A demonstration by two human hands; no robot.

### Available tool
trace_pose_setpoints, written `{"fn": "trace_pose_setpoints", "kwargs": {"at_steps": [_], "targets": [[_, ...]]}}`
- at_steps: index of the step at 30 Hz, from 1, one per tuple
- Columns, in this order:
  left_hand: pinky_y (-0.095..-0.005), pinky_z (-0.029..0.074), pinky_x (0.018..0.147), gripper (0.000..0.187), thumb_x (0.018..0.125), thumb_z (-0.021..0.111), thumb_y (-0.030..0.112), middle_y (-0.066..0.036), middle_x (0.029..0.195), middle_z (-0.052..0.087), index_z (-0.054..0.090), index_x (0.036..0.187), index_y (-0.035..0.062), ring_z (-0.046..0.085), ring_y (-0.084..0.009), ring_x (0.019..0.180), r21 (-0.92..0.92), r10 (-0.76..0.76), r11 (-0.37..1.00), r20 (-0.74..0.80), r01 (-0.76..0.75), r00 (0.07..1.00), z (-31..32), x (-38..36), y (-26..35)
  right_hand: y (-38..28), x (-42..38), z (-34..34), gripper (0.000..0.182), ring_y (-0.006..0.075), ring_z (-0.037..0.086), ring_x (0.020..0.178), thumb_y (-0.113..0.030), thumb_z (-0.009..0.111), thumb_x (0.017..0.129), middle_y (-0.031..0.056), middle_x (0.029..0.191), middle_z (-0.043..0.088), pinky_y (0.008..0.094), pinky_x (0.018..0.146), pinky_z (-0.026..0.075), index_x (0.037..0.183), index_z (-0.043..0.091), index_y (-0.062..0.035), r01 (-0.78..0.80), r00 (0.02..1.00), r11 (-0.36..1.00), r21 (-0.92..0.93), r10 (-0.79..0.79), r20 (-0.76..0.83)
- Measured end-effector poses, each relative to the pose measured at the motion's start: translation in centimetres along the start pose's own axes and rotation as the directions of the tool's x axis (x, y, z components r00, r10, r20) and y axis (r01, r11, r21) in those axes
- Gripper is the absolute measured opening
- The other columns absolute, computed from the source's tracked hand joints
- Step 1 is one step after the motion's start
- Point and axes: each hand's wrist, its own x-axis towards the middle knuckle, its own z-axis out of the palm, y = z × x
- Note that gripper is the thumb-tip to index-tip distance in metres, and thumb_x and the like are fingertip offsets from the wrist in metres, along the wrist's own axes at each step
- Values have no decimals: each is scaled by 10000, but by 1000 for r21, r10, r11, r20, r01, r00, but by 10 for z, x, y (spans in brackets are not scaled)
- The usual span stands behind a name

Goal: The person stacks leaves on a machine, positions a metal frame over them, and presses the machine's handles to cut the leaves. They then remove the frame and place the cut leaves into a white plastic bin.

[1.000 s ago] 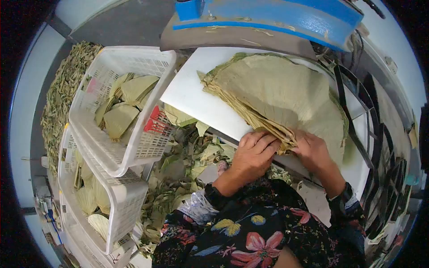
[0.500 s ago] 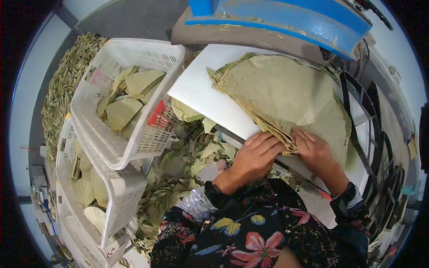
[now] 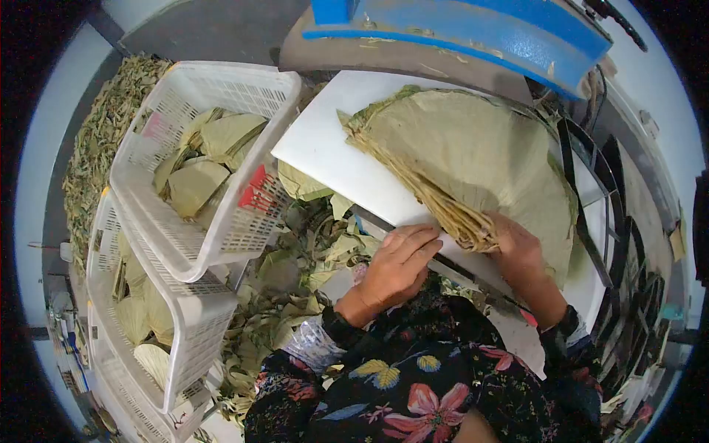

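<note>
A thick stack of large dried leaves, folded into a fan shape and looking like lotus leaves, lies on a white board. Its layered folded edges face my left side and narrow to a point near me. At that point my right hand grips the stack, thumb and fingers closed round the corner. My left hand is just off the board's near edge, apart from the leaves. Its fingers are stretched out side by side, with nothing visible in them.
White plastic baskets holding folded leaves are stacked on the left. Loose leaves cover the floor between baskets and board. A blue machine part overhangs the far side. Black metal frames stand along the right.
My left hand has let go of the stack's near corner and drawn back left and slightly down. The folded edges now show more fully, while my right hand keeps its hold.
</note>
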Motion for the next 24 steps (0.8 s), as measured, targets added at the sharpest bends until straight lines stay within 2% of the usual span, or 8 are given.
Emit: {"fn": "trace_pose_setpoints", "kwargs": {"at_steps": [2,3,5,12,14,17,20,24], "targets": [[-436,452,863,449,628,596,-12,-146,1101,572,570,1076,15,545,-331,1042,117,58,991,25,-60,998,2,3,-1,1,2,-6,391,363,602,946,-216,585,824,208,1044,605,420,809,498,1123,508,24,-113,992,979,172,121,-38],[-436,452,863,449,628,596,-12,-146,1101,572,570,1076,15,545,-331,1042,118,53,992,18,-55,998,5,5,1,1,1,-9,391,363,602,946,-216,585,824,208,1044,605,420,809,498,1123,508,24,-107,993,980,170,114,-34],[-432,437,876,468,623,627,44,-129,1126,554,569,1087,25,519,-322,1066,146,55,987,45,-62,997,9,11,6,0,0,-11,380,402,593,872,-213,582,832,231,967,599,441,744,494,1108,498,34,-281,960,936,210,276,52],[-427,408,926,446,621,586,78,-138,1120,553,583,1060,-6,504,-318,1064,227,20,973,96,-41,995,13,14,12,3,-4,-8,399,404,583,812,-203,598,812,221,913,593,444,715,486,1119,488,27,-277,960,933,228,280,20],[-426,406,927,412,629,580,88,-133,1096,559,590,1031,-1,508,-310,1055,243,28,969,75,-45,997,14,15,12,1,-3,-8,418,380,593,871,-188,606,792,211,974,600,432,755,493,1129,487,28,-243,970,963,116,241,32],[-423,407,921,375,630,578,87,-121,1069,567,599,997,9,512,-302,1047,254,20,967,77,-39,997,14,17,13,-3,10,-11,438,350,593,958,-179,599,777,194,1053,598,408,812,495,1145,483,29,-122,990,986,116,128,-52],[-428,402,907,397,626,641,127,-79,1089,554,588,1015,62,494,-287,1073,278,14,960,91,-39,996,20,13,9,-5,24,-14,455,328,591,1006,-176,591,769,181,1097,595,384,852,493,1155,479,36,-32,999,996,85,34,-29],[-426,398,909,393,620,650,139,-74,1084,553,584,1000,65,494,-286,1073,285,16,958,106,-46,994,16,14,6,4,21,1,464,326,608,975,-165,591,758,176,1092,599,384,833,506,1163,477,31,29,995,998,48,-24,-94]]}}
